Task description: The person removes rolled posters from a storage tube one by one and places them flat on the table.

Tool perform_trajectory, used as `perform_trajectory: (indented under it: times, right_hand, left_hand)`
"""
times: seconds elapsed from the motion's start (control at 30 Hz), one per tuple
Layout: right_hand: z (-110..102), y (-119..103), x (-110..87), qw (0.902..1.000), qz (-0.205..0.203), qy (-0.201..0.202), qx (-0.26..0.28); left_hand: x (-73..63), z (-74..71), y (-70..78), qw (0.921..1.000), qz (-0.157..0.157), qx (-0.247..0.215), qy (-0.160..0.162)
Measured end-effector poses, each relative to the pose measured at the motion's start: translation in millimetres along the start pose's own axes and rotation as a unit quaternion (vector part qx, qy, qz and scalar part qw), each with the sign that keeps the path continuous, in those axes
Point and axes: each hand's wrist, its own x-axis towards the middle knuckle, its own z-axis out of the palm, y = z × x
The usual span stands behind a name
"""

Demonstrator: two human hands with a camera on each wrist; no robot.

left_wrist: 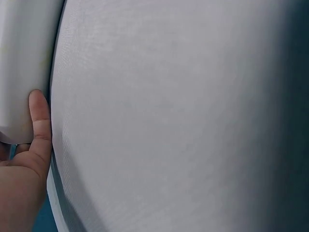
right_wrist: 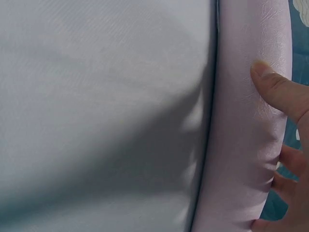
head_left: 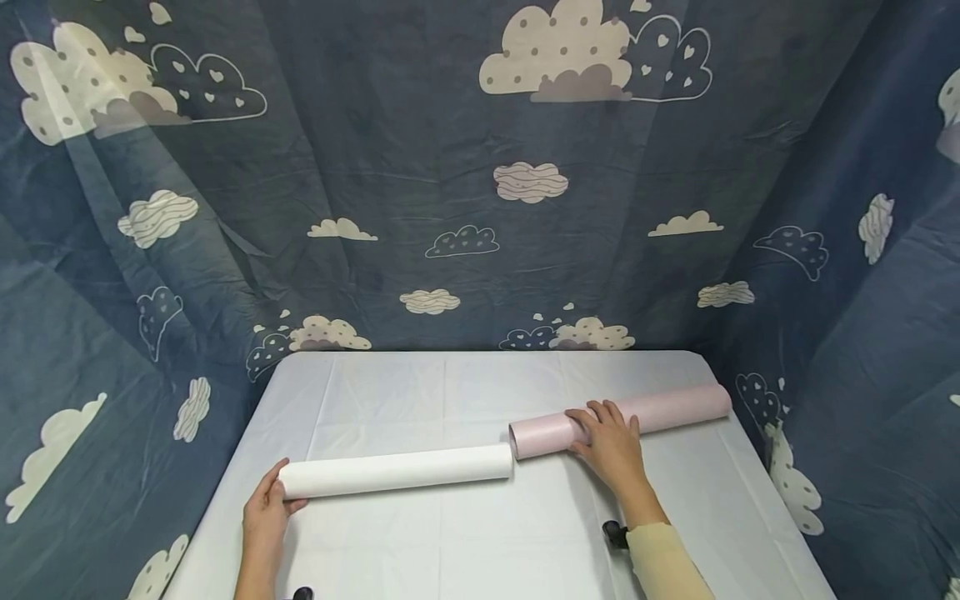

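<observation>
A white roll (head_left: pixel 397 470) lies slantwise on the table, left of the middle. My left hand (head_left: pixel 264 507) holds its left end; in the left wrist view the thumb (left_wrist: pixel 39 113) lies along the roll and the other fingers are partly hidden at its end. To the right is a pink roll (head_left: pixel 678 407) with a textured surface, its left end at the white roll's right end. My right hand (head_left: pixel 613 450) grips the pink roll left of its middle from above. In the right wrist view, thumb and fingers spread over its side.
Both rolls lie on a table with a white cloth (head_left: pixel 450 550). Dark blue curtains (head_left: pixel 420 125) with a cloud pattern hang behind the table and on both sides. A small black object (head_left: pixel 615 534) shows beside my right wrist, another (head_left: pixel 303 593) near my left wrist.
</observation>
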Motion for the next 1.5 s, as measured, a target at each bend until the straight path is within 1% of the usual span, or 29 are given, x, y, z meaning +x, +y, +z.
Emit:
perform_trajectory:
  times: [0.17,0.37,0.47,0.8,0.9,1.0,1.27,1.5]
  right_hand:
    - [-1.9,-6.5,0.4,0.9995,0.021,-0.012,-0.019]
    - [-2.6,-12.0,1.5,0.999,0.039,0.002,-0.022]
    - [-3.4,-15.4,2.4,0.9984,0.051,0.001,-0.024]
    - [-10.9,-29.5,6.8,0.9944,0.089,-0.036,-0.045]
    - [-11.6,-32.4,8.6,0.9922,0.103,-0.053,-0.047]
    - [-12.8,-34.8,10.4,0.9891,0.12,-0.075,-0.042]
    - [-14.0,-39.2,18.3,0.9822,0.154,-0.106,-0.017]
    - [-13.5,-40.1,23.7,0.9761,0.182,-0.118,-0.003]
  left_hand:
    - [0.4,-0.7,-1.5,1.0,0.0,-0.001,-0.005]
    - [0.8,-0.4,-2.8,1.0,0.003,0.003,-0.001]
    - [1.1,-0.3,-2.5,1.0,0.005,0.002,-0.003]
    - [2.0,-1.9,-3.7,0.9999,0.01,0.004,-0.008]
    - [3.0,-2.0,-4.3,0.9999,0.007,0.004,-0.008]
    - [3.3,-2.0,-4.3,0.9999,0.007,0.003,-0.01]
    - [4.0,-2.8,-2.8,0.9999,0.003,-0.004,-0.013]
    - [2.3,-2.7,-1.7,0.9998,0.004,-0.005,-0.02]
